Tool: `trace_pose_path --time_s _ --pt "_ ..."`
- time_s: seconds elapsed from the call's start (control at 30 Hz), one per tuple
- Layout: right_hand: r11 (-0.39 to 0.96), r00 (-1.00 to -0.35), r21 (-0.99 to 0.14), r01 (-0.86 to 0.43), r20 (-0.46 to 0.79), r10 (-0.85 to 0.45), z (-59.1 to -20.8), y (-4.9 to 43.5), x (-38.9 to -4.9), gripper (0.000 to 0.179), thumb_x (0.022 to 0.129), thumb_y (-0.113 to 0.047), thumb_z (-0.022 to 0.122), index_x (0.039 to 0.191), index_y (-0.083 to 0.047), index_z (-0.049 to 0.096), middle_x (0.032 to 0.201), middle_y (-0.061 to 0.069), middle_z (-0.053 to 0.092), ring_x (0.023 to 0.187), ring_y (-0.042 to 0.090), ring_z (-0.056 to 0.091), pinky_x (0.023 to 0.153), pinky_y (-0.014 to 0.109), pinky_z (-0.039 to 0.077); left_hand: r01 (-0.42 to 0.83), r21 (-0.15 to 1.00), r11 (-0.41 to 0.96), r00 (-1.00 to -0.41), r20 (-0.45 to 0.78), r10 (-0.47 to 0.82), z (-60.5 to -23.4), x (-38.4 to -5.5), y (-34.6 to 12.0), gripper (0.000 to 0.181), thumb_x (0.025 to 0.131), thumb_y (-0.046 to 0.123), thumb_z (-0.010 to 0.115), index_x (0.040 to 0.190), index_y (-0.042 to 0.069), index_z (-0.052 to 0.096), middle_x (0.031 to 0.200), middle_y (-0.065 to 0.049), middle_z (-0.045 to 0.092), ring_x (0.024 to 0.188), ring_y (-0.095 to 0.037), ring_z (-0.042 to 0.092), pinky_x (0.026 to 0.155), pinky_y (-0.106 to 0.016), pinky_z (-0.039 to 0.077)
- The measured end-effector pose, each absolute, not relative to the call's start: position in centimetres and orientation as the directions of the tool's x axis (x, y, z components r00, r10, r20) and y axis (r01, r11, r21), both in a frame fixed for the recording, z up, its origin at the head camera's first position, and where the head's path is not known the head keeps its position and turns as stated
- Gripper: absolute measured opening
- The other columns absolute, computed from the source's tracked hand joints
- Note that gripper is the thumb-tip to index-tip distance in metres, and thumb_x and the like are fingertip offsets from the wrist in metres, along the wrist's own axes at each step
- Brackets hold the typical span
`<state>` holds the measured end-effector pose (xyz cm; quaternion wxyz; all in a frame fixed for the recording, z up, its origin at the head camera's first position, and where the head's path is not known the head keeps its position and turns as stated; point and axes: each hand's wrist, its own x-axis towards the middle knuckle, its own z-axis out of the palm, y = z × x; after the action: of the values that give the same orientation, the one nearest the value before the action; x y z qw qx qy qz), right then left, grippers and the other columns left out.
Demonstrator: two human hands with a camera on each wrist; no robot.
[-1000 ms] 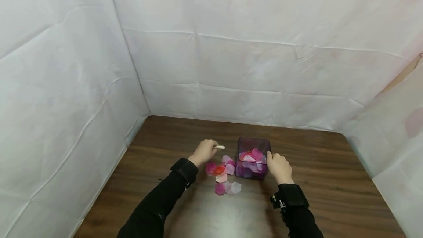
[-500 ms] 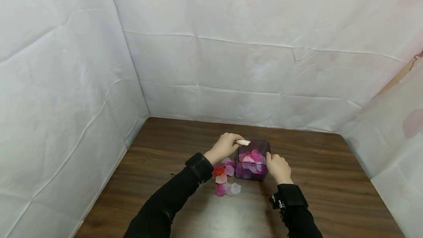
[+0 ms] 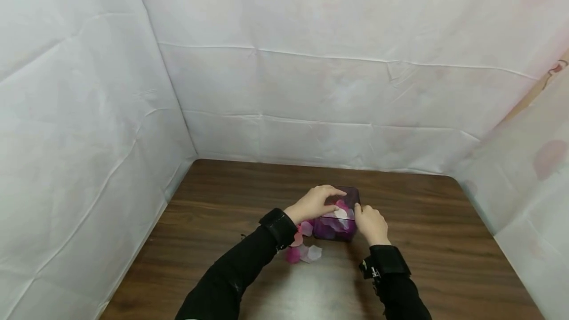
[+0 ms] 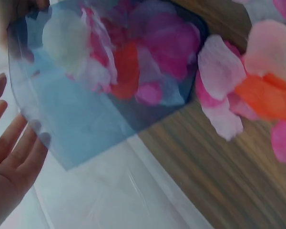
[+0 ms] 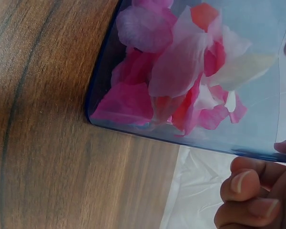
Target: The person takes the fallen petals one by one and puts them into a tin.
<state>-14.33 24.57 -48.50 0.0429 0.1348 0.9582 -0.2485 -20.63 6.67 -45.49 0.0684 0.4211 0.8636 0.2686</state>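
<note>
A see-through purple box [image 3: 351, 195] stands on the table, partly filled with pink, red and white petals [image 5: 178, 71]. My left hand [image 3: 313, 204] is over its left side, thumb and fingers spread apart and holding nothing. In the left wrist view the fingers [image 4: 19, 148] show beside the clear wall. A cream-white petal [image 3: 340, 214] lies on top of the pile inside the box. My right hand [image 3: 372, 223] grips the right rim, with the thumb over the edge and the curled fingers [image 5: 248, 186] outside. Left of the box lie loose petals [image 3: 306, 228], partly hidden by my left wrist.
Nearer to me on the brown wooden table [image 3: 426, 241] is a small group of petals [image 3: 314, 253], pink to white. White cloth [image 3: 311, 88] hangs behind the table and along both sides.
My left hand has carried the cream-white petal rightward from beside the box to over it and let it go; the petal now lies inside. My right hand keeps its grip on the rim.
</note>
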Motion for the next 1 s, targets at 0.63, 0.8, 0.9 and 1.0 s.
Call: trace_pose_path --time_s 0.63,0.8,0.9,1.0 --pt "0.836 -0.963 -0.478 0.270 -0.147 0.227 -48.9 24.7 -13.9 0.056 0.099 -0.032 0.025 0.115 0.011 0.058 0.116 0.035 0.057 0.102 0.052 0.055 0.078 0.059 0.046 0.518 0.459 0.721 -0.813 0.002 0.582 -52.1 -20.4 -5.9 0.022 0.086 0.012 0.067 0.107 0.007 0.067 0.106 -0.009 0.066 0.100 -0.024 0.062 0.087 -0.039 0.050" --pt "0.836 -0.964 -0.479 0.267 -0.139 0.228 -48.9 24.7 -13.8 0.057 0.099 -0.032 0.026 0.114 0.012 0.058 0.115 0.035 0.057 0.100 0.053 0.056 0.077 0.059 0.046 0.490 0.418 0.765 -0.829 -0.046 0.557 -54.7 -19.3 -6.5 0.033 0.085 0.017 0.069 0.115 0.006 0.063 0.103 -0.008 0.063 0.095 -0.022 0.061 0.084 -0.037 0.051" --pt "0.838 -0.965 -0.479 0.262 -0.138 0.223 -48.8 24.7 -13.9 0.057 0.099 -0.032 0.026 0.114 0.012 0.058 0.115 0.035 0.058 0.100 0.053 0.056 0.076 0.059 0.046 0.508 0.364 0.781 -0.830 -0.037 0.557 -55.3 -19.0 -6.1 0.029 0.082 0.019 0.071 0.108 0.006 0.064 0.095 -0.006 0.062 0.086 -0.019 0.060 0.076 -0.033 0.051" --pt "0.838 -0.967 -0.483 0.255 -0.134 0.217 -48.8 24.7 -14.0 0.057 0.099 -0.032 0.026 0.114 0.012 0.058 0.114 0.035 0.058 0.100 0.053 0.056 0.076 0.059 0.046 0.490 0.345 0.800 -0.848 -0.025 0.530 -55.2 -19.1 -5.7 0.013 0.079 0.015 0.073 0.085 0.008 0.064 0.078 -0.001 0.061 0.070 -0.014 0.055 0.061 -0.027 0.046"
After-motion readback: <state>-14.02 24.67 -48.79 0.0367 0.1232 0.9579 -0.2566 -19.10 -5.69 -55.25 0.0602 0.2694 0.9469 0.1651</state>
